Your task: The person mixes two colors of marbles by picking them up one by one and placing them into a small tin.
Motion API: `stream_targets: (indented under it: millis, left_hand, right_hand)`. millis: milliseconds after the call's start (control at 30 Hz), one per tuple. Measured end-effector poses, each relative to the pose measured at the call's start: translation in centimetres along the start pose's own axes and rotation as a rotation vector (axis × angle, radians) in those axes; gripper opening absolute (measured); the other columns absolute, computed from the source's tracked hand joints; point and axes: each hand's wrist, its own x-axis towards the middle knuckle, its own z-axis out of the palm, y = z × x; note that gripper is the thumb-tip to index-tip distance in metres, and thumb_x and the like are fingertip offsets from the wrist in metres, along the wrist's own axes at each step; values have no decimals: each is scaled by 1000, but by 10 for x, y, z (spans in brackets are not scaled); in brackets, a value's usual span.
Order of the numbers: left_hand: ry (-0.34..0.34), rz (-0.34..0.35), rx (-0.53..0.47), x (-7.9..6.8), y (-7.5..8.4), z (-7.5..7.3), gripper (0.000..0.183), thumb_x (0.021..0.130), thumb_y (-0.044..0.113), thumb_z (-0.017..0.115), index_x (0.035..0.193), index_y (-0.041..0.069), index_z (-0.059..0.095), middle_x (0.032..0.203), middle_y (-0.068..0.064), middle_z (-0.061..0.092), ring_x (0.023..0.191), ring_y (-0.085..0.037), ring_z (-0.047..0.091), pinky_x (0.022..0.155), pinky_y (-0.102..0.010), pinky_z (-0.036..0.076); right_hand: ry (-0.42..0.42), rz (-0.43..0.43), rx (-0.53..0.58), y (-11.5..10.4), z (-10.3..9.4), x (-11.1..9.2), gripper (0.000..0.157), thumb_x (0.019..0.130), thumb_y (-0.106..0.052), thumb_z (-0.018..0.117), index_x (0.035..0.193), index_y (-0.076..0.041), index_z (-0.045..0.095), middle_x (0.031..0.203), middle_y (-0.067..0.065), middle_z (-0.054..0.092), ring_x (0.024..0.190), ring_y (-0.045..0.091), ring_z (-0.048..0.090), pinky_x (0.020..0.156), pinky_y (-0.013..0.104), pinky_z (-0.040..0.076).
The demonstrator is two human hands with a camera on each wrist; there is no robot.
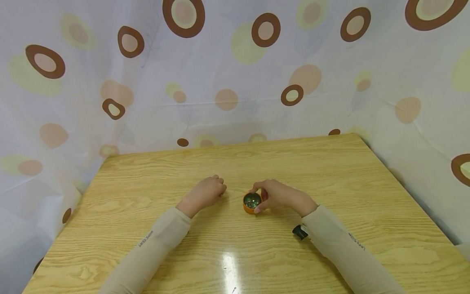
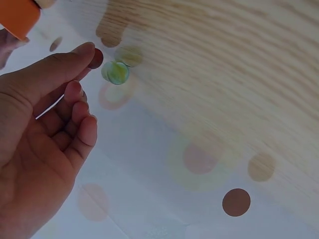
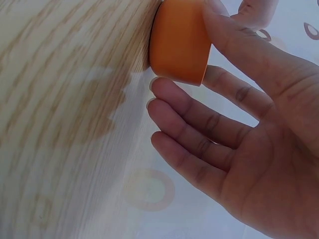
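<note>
In the head view my right hand (image 1: 279, 194) holds a small round orange cup (image 1: 249, 210) on the table, thumb at the near side and a finger at the far rim. Its inside looks dark green and glossy, with bright glints. The right wrist view shows the cup's smooth orange wall (image 3: 179, 42) close against the wood, and the other fingers (image 3: 172, 97) loosely bent beneath. To the cup's left, my left hand (image 1: 205, 194) pinches a small dark red round thing (image 2: 96, 59) between thumb and index finger. Just past those fingertips sits a clear marble with a yellow-green swirl (image 2: 118, 73).
The wooden table (image 1: 286, 257) reaches back to a pale curtain (image 1: 205, 73) with brown, pink and yellow rounds, which also hangs at both sides. A small black piece (image 1: 300, 232) sits at the right sleeve's cuff. Light sleeves (image 1: 154, 245) cover both forearms.
</note>
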Motion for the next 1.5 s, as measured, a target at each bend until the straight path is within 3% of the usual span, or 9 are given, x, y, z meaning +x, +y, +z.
stream_targets:
  millis: [200,567,933,1167,1500]
  left_hand:
    - [22,39,26,1,7,-7,9,85,9,73,79,8,67,75,-1,55,70,-16,44,66,-25,43]
    - [141,169,150,5,27,-19,8,84,15,75,86,12,69,80,3,60,73,-14,49,71,-23,45]
    - [208,249,136,14,48,-27,11,85,17,74,93,13,69,79,5,56,73,-12,45,70,-20,41]
    - [214,267,108,22,53,-23,6,87,18,72,90,14,69,78,5,56,72,-12,43,68,-21,39]
    - [193,262,96,28,52,-19,9,85,18,75,90,15,68,82,4,58,74,-12,46,70,-22,41]
  right_hand:
    - [-4,6,14,-1,0,0,49,78,-25,80,118,-5,62,74,-1,58,63,10,52,59,24,44]
    - [-6,-19,36,2,1,0,46,79,-23,80,116,-4,61,75,0,58,64,11,52,58,24,44]
    - [-5,-65,57,4,2,0,45,80,-22,79,115,-3,60,72,0,58,62,11,52,58,23,43]
    - [-25,-44,83,4,2,0,36,81,-22,78,106,-5,59,71,1,56,60,14,52,55,24,42]
    - [-22,-33,82,4,0,-1,35,81,-23,78,105,-6,58,71,1,57,59,12,52,55,24,42]
